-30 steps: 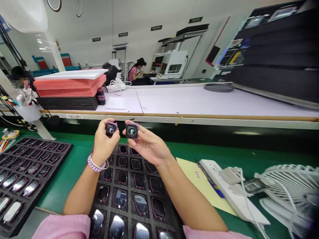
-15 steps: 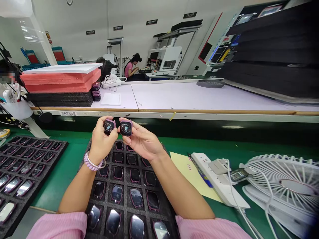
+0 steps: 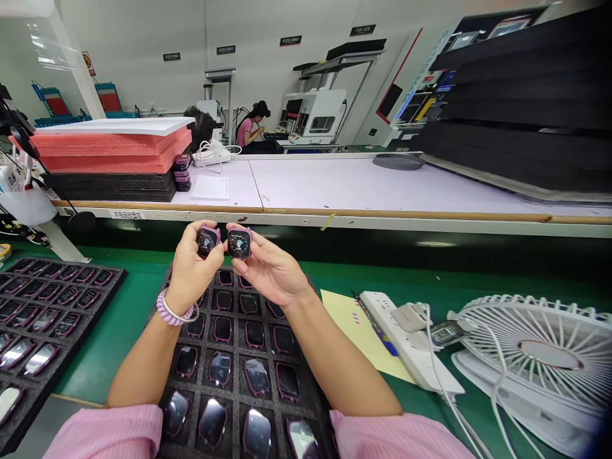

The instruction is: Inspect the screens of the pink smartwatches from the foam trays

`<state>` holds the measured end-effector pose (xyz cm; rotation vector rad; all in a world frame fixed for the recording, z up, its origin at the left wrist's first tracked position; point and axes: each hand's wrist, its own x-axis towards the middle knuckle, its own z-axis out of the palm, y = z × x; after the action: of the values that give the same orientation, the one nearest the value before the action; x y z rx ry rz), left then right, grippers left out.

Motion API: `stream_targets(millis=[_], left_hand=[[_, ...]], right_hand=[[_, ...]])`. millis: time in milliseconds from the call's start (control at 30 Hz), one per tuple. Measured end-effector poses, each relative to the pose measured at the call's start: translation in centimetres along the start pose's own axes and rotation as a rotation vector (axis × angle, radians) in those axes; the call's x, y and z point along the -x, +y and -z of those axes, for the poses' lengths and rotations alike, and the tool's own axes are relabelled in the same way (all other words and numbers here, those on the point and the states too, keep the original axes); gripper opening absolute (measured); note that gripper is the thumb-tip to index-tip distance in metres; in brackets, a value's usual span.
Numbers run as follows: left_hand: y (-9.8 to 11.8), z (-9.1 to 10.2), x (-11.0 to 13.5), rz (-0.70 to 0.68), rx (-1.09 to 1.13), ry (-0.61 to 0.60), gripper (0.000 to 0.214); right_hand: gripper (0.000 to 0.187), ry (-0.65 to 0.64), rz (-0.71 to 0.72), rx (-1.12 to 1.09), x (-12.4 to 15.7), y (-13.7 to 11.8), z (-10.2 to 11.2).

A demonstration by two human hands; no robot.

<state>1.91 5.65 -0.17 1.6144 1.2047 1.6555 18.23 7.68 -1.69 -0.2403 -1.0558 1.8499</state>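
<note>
My left hand point(image 3: 190, 271) is closed around a small pink smartwatch body point(image 3: 207, 241) with a lit screen. My right hand point(image 3: 268, 268) pinches a second pink smartwatch body point(image 3: 239, 243), its screen also lit. Both are held side by side, nearly touching, above the far end of a black foam tray point(image 3: 239, 357) with several watch bodies lying in its pockets. A beaded bracelet point(image 3: 172, 312) circles my left wrist.
A second black foam tray point(image 3: 43, 319) of watch bodies lies at left on the green mat. At right are a yellow paper point(image 3: 356, 331), a white power strip point(image 3: 406, 344) and a white fan point(image 3: 540, 357). Foam sheets point(image 3: 109, 153) are stacked on the far bench; people work beyond.
The two hands drew the watch bodies closer together and slightly left in view; the view itself shifted a little. The grip on each is unchanged.
</note>
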Motion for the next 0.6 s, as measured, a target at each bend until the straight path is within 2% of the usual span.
stream_targets(millis=[600], left_hand=[[-0.57,0.10,-0.31,0.037,0.042,-0.032,0.046]], right_hand=[[0.040,-0.015,0.004,0.039,0.10,-0.03,0.11]])
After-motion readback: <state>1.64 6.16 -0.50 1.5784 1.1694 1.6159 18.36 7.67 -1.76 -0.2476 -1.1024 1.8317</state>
